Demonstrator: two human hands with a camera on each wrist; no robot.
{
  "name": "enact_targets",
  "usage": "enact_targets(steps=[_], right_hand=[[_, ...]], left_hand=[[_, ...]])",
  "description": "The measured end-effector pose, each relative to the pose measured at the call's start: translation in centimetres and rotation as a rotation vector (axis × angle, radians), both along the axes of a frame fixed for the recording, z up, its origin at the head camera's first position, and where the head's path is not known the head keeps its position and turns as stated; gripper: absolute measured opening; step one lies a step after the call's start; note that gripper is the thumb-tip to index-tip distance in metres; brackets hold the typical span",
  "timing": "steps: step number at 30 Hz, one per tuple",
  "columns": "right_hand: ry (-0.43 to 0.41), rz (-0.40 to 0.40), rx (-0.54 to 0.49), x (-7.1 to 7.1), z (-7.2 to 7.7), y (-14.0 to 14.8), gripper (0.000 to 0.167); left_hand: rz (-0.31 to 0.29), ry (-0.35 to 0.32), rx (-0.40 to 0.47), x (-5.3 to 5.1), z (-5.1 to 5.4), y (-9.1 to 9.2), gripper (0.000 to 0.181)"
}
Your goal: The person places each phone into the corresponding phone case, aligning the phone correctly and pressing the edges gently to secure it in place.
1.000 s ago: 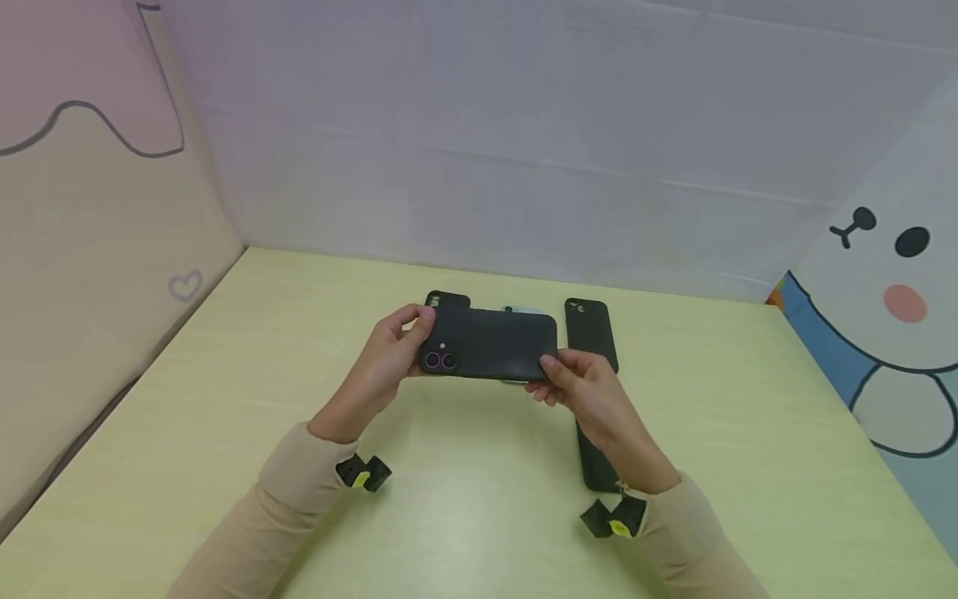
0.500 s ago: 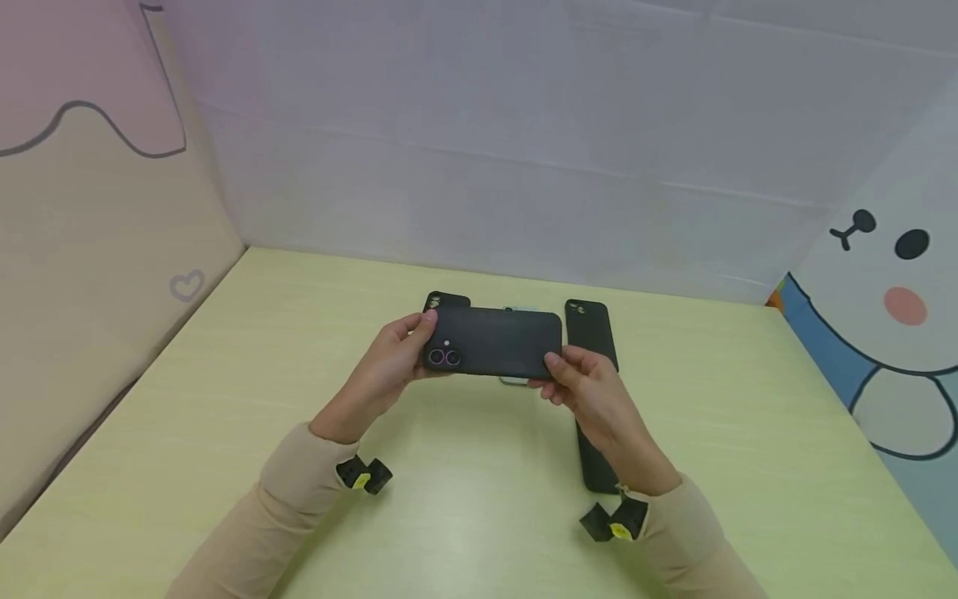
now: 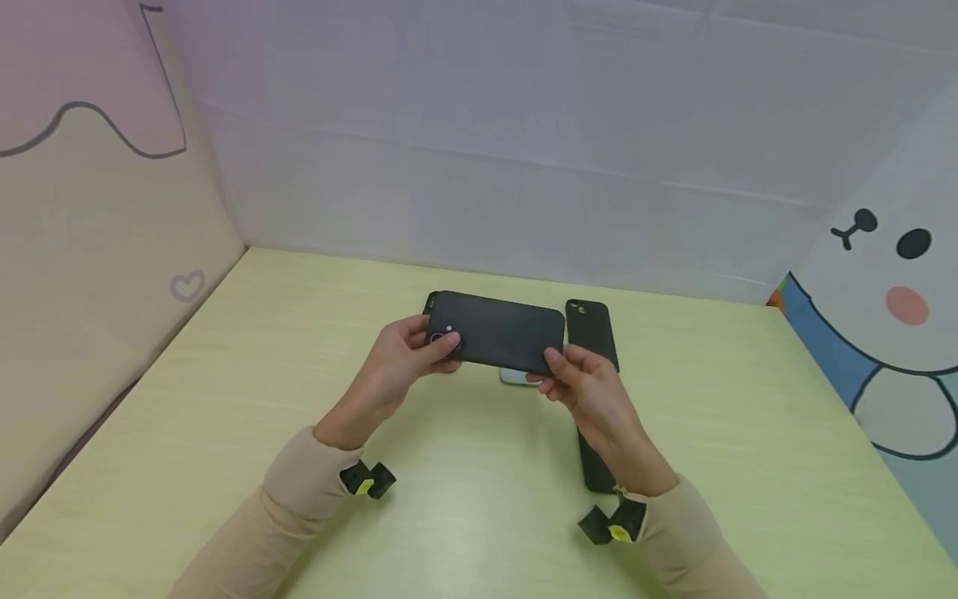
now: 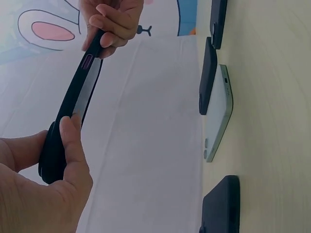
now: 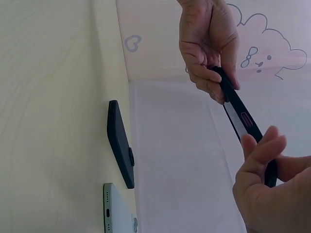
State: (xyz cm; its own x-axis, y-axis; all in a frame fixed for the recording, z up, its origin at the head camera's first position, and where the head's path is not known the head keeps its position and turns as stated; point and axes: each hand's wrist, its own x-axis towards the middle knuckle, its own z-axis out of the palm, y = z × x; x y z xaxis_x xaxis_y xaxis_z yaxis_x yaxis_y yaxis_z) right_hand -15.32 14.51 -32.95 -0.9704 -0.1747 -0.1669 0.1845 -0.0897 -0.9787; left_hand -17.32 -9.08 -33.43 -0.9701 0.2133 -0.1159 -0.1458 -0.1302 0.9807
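Above the bench (image 3: 449, 532), the left hand (image 3: 397, 362) and right hand (image 3: 595, 399) pinch opposite ends of a dark-cased phone (image 3: 497, 329), thumbs on its back and fingers beneath, presumably to steady it. It hides most of the left dark slab (image 4: 222, 208) and pale phone (image 3: 516, 377). The left thumb covers part of the lenses (image 3: 437, 338); how snugly the case sits is unclear.
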Motion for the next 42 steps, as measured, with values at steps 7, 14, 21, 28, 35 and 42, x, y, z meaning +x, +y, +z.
enact_targets(steps=[7,14,21,28,35,42], right_hand=[[0.023,0.129,0.067,-0.2,-0.2,0.2,0.014],[0.049,0.091,0.127,-0.5,-0.1,0.2,0.024],[0.012,0.079,0.127,-0.4,-0.1,0.1,0.017],[-0.053,-0.042,0.045,-0.4,-0.4,-0.5,0.014],[-0.080,-0.133,-0.074,-0.1,-0.5,-0.9,0.021],[-0.097,-0.142,-0.132,0.3,-0.4,-1.3,0.011]], left_hand=[[0.072,-0.013,-0.082,-0.2,0.4,-0.5,0.044],[0.067,-0.012,-0.097,-0.3,0.6,-0.9,0.039],[0.061,-0.003,-0.095,-0.6,0.4,-0.9,0.038],[0.077,-0.029,-0.015,-0.7,0.2,-0.7,0.040],[0.070,-0.054,0.040,-0.5,-0.3,0.1,0.038],[-0.071,0.056,-0.046,0.4,-1.2,1.5,0.027]])
